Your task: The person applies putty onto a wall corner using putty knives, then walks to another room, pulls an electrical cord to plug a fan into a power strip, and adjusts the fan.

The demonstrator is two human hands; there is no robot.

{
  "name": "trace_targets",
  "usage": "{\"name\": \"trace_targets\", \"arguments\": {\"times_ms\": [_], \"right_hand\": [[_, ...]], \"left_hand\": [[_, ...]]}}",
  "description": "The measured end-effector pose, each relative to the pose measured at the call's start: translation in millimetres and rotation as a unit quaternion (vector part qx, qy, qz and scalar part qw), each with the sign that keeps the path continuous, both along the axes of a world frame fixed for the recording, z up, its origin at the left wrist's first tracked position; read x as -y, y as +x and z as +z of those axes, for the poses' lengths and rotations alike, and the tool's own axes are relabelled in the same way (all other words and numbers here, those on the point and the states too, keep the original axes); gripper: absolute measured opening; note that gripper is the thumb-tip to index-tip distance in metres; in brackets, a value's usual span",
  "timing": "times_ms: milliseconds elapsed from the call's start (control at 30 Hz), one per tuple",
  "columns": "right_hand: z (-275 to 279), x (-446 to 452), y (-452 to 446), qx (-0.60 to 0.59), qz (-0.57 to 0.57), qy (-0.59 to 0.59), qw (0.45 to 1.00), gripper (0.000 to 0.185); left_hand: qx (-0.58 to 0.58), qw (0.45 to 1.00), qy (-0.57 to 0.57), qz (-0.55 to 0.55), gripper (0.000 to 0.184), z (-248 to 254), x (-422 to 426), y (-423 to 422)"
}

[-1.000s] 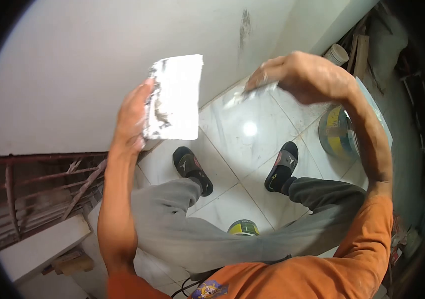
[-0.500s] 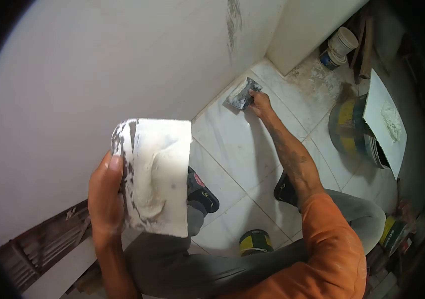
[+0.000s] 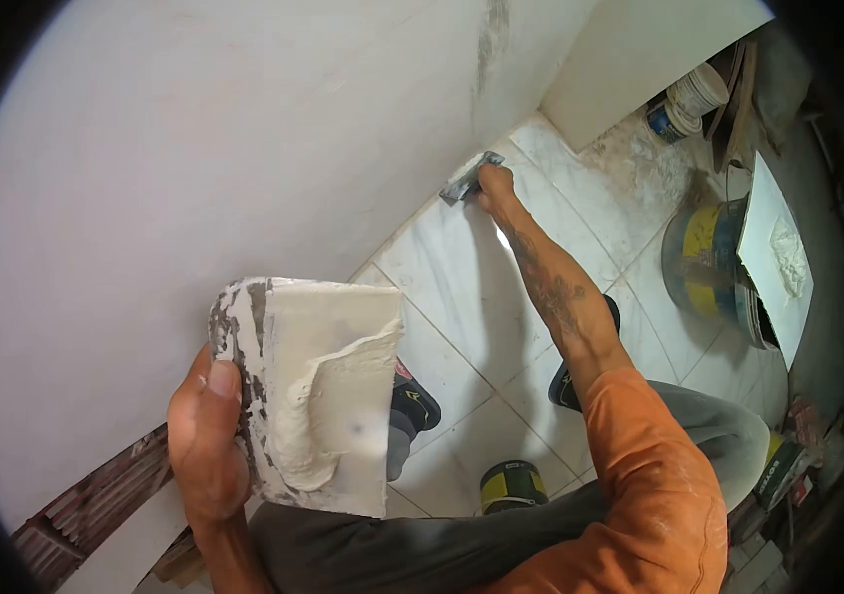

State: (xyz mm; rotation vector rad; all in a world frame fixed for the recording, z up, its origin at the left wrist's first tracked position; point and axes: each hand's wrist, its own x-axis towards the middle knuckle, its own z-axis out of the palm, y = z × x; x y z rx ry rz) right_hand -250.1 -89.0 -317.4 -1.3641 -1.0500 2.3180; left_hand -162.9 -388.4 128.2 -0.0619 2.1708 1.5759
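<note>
My left hand is closed around the putty-smeared edge of a wide putty blade, thumb on top. A thick ridge of white putty lies across the blade's face. My right arm reaches forward, and its hand is closed on a grey putty knife. That knife is tilted at the foot of the white wall, with whitish putty along its edge. Whether its edge touches the wall I cannot tell. The right fingers are partly hidden behind the hand.
At the right, a white board with a putty lump rests on a large bucket. A small yellow-green tub stands between my legs on the tiled floor. Stacked tubs sit in the far corner.
My right hand has brought the putty knife left toward the wall's foot and turned it more edge-on. The left blade sits a little lower in view, and the camera view has shifted slightly.
</note>
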Motion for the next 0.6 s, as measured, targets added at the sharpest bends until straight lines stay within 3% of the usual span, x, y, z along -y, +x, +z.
{"name": "trace_targets", "arguments": {"times_ms": [167, 267, 500, 600], "right_hand": [[13.5, -9.0, -17.2, -0.015, 0.006, -0.029, 0.999, 0.030], [56.6, -17.6, -8.0, -0.024, 0.036, -0.027, 0.999, 0.029], [140.7, -34.3, -8.1, -0.097, 0.075, 0.016, 0.992, 0.034], [184.8, -40.0, -13.2, -0.111, 0.096, 0.025, 0.989, 0.034]], "left_hand": [[-0.026, 0.999, 0.026, -0.041, 0.042, 3.9, 3.8, 3.5], [-0.025, 0.996, 0.020, -0.088, 0.039, 13.5, 9.6, 4.3], [-0.023, 0.997, 0.061, -0.034, 0.039, 21.9, 10.3, 23.9], [-0.027, 0.990, 0.123, -0.066, 0.039, 16.3, 27.4, 25.1]]}}
